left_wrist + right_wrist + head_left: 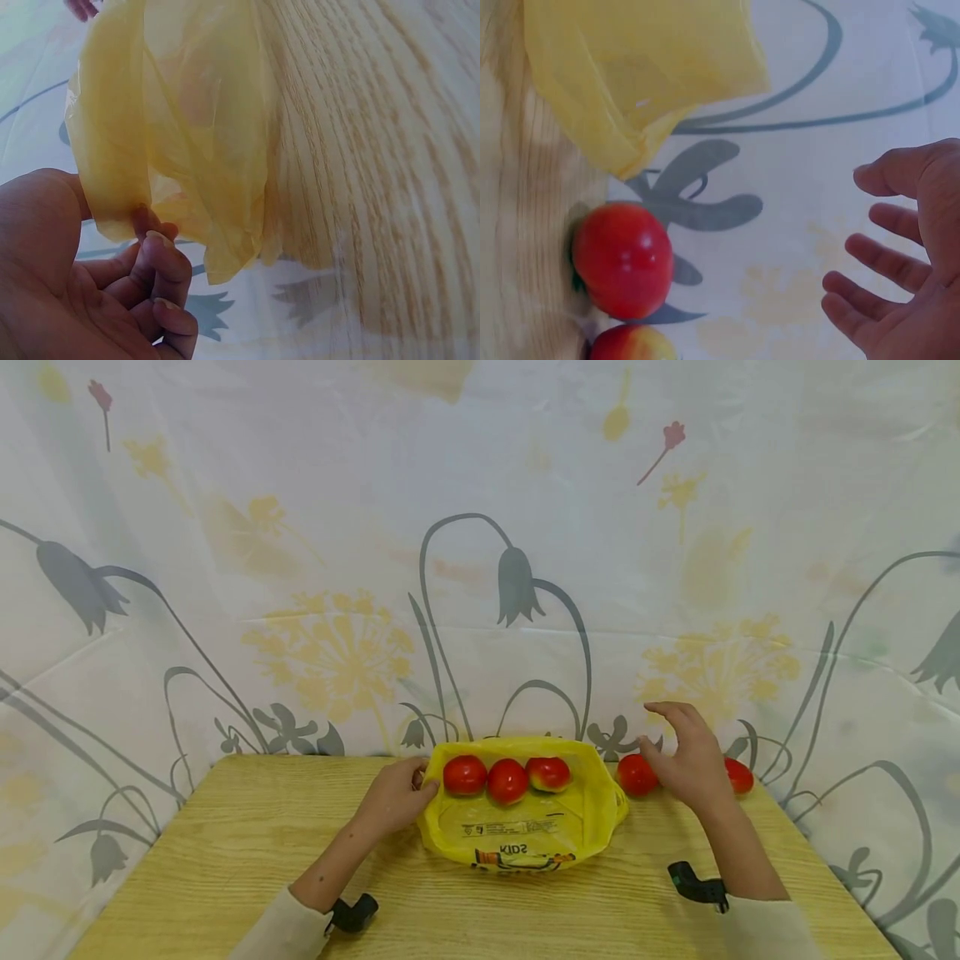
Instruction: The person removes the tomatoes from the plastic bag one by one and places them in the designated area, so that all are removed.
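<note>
A yellow plastic bag (517, 827) with printed lettering lies with its mouth wide on the table, and three red apples (507, 782) sit inside it. My left hand (393, 795) pinches the bag's left rim between thumb and fingers; the left wrist view shows the thin film (112, 150) at the fingertips. To the right of the bag, my right hand (693, 764) is raised with fingers apart and nothing in them. Below it, one red apple (622, 260) rests on the table beside a red-and-yellow apple (634, 345), partly cut off by the frame edge.
At the right, another apple (738, 776) shows past my right hand, near the table's back edge. The wooden table (285, 810) ends at a hanging flower-print cloth (480, 635). A dark wrist camera (693, 885) is strapped to my right wrist.
</note>
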Action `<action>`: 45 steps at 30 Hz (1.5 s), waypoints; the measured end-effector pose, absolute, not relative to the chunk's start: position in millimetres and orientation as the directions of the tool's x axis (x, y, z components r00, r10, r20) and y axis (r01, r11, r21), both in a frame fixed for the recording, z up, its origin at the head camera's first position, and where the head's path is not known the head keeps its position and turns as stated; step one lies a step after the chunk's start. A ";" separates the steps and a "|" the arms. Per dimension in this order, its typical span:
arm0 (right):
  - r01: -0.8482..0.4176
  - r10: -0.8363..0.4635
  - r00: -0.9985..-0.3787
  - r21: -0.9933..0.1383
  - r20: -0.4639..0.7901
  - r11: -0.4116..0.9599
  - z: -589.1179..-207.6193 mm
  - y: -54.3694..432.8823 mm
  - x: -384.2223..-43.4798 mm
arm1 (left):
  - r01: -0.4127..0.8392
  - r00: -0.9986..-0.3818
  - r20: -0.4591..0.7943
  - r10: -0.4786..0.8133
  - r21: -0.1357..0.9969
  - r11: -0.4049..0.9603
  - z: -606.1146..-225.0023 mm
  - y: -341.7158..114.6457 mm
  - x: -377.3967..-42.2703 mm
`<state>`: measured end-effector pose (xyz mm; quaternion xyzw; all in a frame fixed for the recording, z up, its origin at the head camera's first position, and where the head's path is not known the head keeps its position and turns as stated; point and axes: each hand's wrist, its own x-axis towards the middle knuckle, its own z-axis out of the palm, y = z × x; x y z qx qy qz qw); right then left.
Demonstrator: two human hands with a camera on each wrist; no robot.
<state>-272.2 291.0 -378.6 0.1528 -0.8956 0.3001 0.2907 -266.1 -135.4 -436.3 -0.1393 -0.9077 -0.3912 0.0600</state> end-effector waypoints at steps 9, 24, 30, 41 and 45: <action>-0.530 -0.180 -0.737 -0.392 0.651 0.752 -376.3 269.4 -268.1 | 0.302 -0.953 0.213 0.215 0.699 0.648 -437.0 -136.5 -266.8; -0.572 -0.255 -0.732 -0.365 0.632 0.735 -384.9 241.8 -267.2 | 0.307 -0.952 0.225 0.209 0.690 0.655 -436.7 -135.8 -265.7; -0.585 -0.284 -0.736 -0.366 0.615 0.724 -389.0 229.2 -265.6 | 0.304 -0.953 0.225 0.205 0.685 0.662 -438.4 -135.7 -267.0; -0.616 -0.365 -0.746 -0.368 0.557 0.697 -401.4 208.6 -264.7 | 0.313 -0.950 0.233 0.209 0.675 0.668 -440.7 -135.9 -267.6; -0.626 -0.400 -0.742 -0.342 0.538 0.701 -404.6 203.0 -264.2 | 0.313 -0.950 0.232 0.211 0.671 0.672 -440.2 -135.6 -267.7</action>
